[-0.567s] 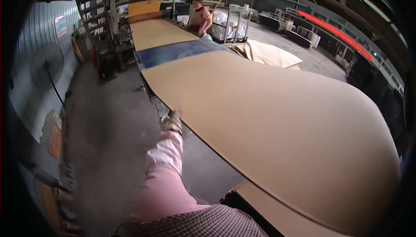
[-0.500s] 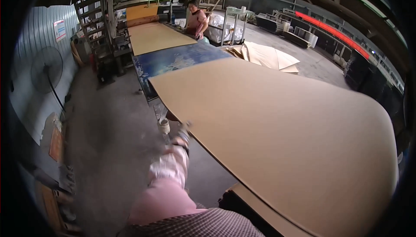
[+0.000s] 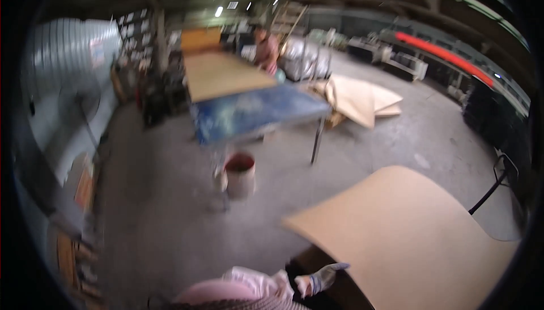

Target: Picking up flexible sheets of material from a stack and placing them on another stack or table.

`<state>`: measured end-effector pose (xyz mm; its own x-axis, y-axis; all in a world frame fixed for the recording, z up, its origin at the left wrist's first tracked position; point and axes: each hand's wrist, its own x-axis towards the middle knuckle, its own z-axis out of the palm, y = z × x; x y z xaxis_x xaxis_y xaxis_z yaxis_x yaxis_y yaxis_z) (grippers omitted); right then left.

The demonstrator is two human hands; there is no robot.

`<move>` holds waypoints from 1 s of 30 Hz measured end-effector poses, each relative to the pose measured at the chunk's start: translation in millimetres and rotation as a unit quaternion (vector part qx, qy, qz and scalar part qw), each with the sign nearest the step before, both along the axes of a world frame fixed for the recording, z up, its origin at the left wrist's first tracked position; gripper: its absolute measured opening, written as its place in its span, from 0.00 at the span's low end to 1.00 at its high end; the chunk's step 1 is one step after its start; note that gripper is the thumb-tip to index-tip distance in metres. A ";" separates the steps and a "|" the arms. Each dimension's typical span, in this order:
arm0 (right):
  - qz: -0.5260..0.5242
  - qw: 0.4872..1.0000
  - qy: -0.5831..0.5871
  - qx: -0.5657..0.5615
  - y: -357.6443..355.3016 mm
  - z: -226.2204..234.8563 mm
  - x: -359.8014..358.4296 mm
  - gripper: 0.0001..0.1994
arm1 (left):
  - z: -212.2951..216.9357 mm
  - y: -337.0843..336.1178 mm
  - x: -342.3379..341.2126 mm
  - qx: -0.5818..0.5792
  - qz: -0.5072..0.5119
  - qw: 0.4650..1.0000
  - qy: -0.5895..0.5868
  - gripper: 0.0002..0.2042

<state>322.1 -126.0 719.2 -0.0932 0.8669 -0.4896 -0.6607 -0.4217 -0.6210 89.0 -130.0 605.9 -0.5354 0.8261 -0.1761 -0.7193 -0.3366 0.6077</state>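
A large thin tan sheet [image 3: 396, 236], like fibreboard or cardboard, lies at the lower right with its far end curling. My left hand [image 3: 320, 280], in a pale glove with a bluish finger area, is at the sheet's near left edge. Its fingers look stretched out, with the tips at or just over that edge; motion blur hides whether they press on it. The left arm wears a pink sleeve with a whitish cuff. My right hand is out of view. Beneath the sheet, beside my left hand, is a dark gap.
A blue worn table [image 3: 255, 112] stands ahead, with a long tan sheet [image 3: 224, 78] beyond it. A bucket [image 3: 240, 177] with a reddish inside sits on the floor. Stacked tan sheets [image 3: 362, 97] lie right of the table. A person [image 3: 266, 52] stands far back; a fan [image 3: 79, 103] is left.
The tan sheet has come off the blue table toward me and to the lower right. My left hand has drawn back along with it. The bucket and floor have come into view.
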 end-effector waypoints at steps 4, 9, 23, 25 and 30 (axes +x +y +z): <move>0.035 0.998 -0.022 0.046 86.0 -145.8 100.4 0.27 | -67.0 -13.8 -103.5 -0.161 0.134 0.972 -0.103 0.23; -0.167 0.945 -0.278 -0.038 76.9 -191.2 155.5 0.28 | -61.3 -23.3 -158.7 -0.153 0.074 0.982 -0.080 0.23; -0.199 0.852 -0.367 -0.317 81.7 -286.4 238.6 0.34 | -182.4 -6.2 -150.7 -0.354 0.003 0.933 -0.057 0.20; -0.200 0.834 -0.390 -0.334 92.4 -280.8 237.2 0.36 | -207.7 -5.0 -142.6 -0.416 -0.026 0.908 -0.048 0.19; -0.169 0.775 -0.461 -0.398 97.7 -299.5 280.3 0.40 | -222.8 3.3 -141.5 -0.397 -0.043 0.906 -0.138 0.18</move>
<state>602.5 -28.3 419.6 0.7816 0.1548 -0.6043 -0.2469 -0.8128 -0.5276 -52.5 -126.7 383.1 -0.3199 0.4167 -0.8509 -0.8834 0.1935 0.4269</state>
